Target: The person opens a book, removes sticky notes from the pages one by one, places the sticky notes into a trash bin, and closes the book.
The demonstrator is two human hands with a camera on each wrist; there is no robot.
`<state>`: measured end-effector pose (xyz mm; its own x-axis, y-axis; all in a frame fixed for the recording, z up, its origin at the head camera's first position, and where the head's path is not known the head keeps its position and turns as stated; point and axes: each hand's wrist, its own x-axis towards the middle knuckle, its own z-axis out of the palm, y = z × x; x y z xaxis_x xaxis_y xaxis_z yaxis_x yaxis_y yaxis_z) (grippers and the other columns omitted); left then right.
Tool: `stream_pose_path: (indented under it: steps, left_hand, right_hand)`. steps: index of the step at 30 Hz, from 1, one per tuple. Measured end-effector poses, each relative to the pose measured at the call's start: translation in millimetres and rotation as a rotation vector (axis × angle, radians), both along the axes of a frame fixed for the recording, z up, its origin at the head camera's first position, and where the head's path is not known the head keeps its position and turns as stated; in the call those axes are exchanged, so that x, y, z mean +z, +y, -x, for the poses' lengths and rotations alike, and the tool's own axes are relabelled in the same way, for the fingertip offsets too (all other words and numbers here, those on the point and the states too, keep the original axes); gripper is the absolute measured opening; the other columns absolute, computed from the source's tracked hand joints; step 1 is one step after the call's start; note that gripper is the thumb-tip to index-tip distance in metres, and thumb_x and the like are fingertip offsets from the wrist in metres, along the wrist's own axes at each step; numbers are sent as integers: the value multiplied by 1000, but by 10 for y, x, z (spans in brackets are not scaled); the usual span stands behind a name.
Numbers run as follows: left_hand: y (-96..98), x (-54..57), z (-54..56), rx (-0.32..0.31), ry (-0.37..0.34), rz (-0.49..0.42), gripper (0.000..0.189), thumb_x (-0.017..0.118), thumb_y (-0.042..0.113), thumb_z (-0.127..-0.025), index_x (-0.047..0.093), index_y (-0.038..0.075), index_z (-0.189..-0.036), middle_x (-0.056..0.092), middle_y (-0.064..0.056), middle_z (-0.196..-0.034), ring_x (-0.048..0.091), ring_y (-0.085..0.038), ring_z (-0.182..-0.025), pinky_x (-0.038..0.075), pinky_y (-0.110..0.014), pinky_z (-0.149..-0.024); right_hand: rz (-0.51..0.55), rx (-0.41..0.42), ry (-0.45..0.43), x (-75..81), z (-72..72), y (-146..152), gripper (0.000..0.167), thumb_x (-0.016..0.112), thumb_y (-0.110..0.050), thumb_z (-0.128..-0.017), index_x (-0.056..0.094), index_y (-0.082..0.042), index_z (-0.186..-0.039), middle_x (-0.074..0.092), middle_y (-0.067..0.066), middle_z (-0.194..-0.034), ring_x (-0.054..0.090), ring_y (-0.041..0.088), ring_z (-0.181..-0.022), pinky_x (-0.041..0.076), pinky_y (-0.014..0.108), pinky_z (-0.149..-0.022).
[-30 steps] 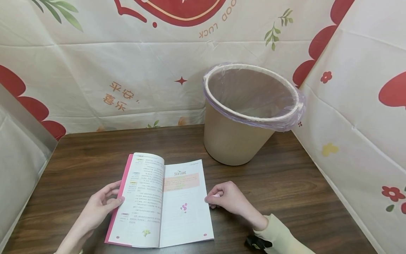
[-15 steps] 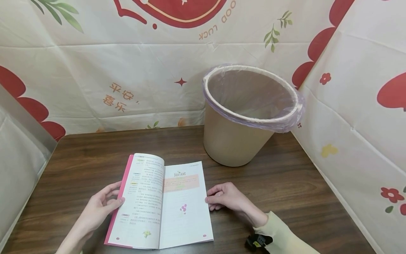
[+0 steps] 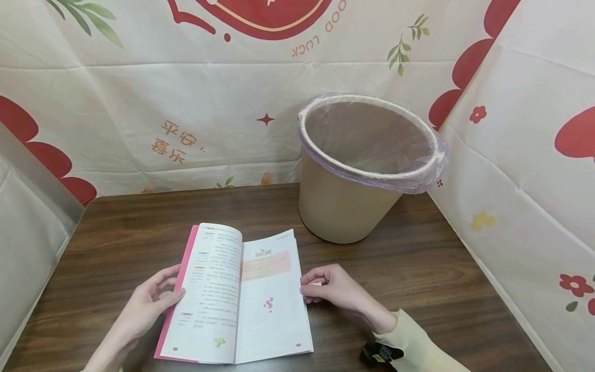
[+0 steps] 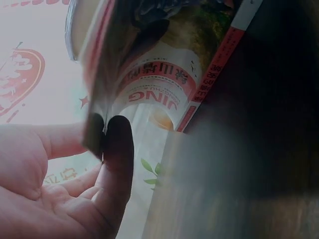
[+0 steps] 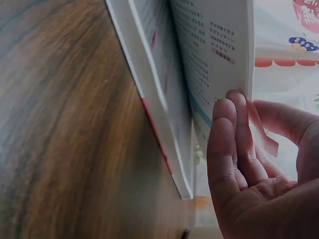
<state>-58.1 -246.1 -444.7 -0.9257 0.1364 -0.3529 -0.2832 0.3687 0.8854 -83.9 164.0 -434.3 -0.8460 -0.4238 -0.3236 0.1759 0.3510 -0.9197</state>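
Observation:
An open book [image 3: 269, 330] with a pink cover lies on the table. Its left cover edge is pinched between the thumb and fingers of my left hand [image 3: 144, 305], which in the left wrist view lifts that side so the printed cover [image 4: 164, 74] and spine show. At the right edge, my right hand [image 3: 341, 289] pinches a page [image 5: 219, 55] between thumb and fingertips. The right wrist view shows the page raised above the pages beneath. A small pink paper strip [image 5: 264, 132] sticks out between the right thumb and fingers; its other end is hidden.
Behind the book to the right stands a beige bin [image 3: 344, 212] with a thin purple liner over its rim. A printed white cloth [image 3: 232, 129] hangs behind and along the sides of the dark wooden table [image 3: 418, 268].
The upper right corner of the right-hand page has risen and drawn slightly left. Both hands keep nearly the same places, and the book's left side has shifted a little to the right.

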Motion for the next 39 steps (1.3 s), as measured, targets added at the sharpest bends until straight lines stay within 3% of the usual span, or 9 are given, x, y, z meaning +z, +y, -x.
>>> stream_pose_path:
  steps: [7,13,18,27,31,34,39]
  left_hand:
    - [56,63,-1,-8,0,-75,70,64,11,-103,27,-2,-162,73,-10,-123,77,-10,-89,63,-33,-73]
    - [115,123,-6,-18,17,-112,71,64,12,-103,27,-2,-162,76,6,-112,77,-11,-86,63,-34,-70]
    - [167,170,-16,-23,40,-134,70,65,11,-103,28,-1,-161,75,14,-106,78,-10,-86,63,-33,-70]
    - [249,212,-16,-56,65,-188,70,61,10,-105,24,-2,-163,75,12,-111,79,-10,-86,64,-33,-69]
    - [300,237,-2,-74,77,-216,70,60,9,-105,23,-3,-163,75,8,-114,79,-11,-85,65,-34,-69]
    - [352,269,9,-79,75,-230,69,61,9,-105,24,-3,-162,75,4,-115,79,-11,-85,65,-35,-69]
    - [444,319,24,-88,87,-245,67,62,8,-104,28,-4,-160,74,-7,-120,78,-11,-85,65,-35,-71]
  right_hand:
    - [-27,18,92,86,-13,-60,25,74,-14,-94,75,7,-107,79,24,-88,71,10,-75,61,23,-71]
    - [-153,4,215,159,-42,-126,19,77,-23,-92,81,-7,-103,78,7,-85,58,0,-67,47,17,-63]
    - [-173,-11,275,232,-75,-200,18,77,-23,-91,82,-10,-102,75,2,-84,53,0,-65,43,17,-61]
    - [-143,-4,374,306,-93,-389,16,76,-20,-94,81,-9,-104,62,-2,-70,41,-4,-58,35,14,-55]
    - [-146,-2,436,337,-89,-467,15,75,-20,-93,81,-10,-103,73,0,-81,44,-4,-60,39,15,-58]
    - [-155,-1,457,374,-93,-526,16,74,-21,-94,82,-11,-104,81,2,-98,56,-3,-73,48,16,-67]
    - [-177,-11,468,408,-111,-612,17,73,-22,-94,82,-12,-106,82,-2,-104,66,1,-90,57,24,-79]
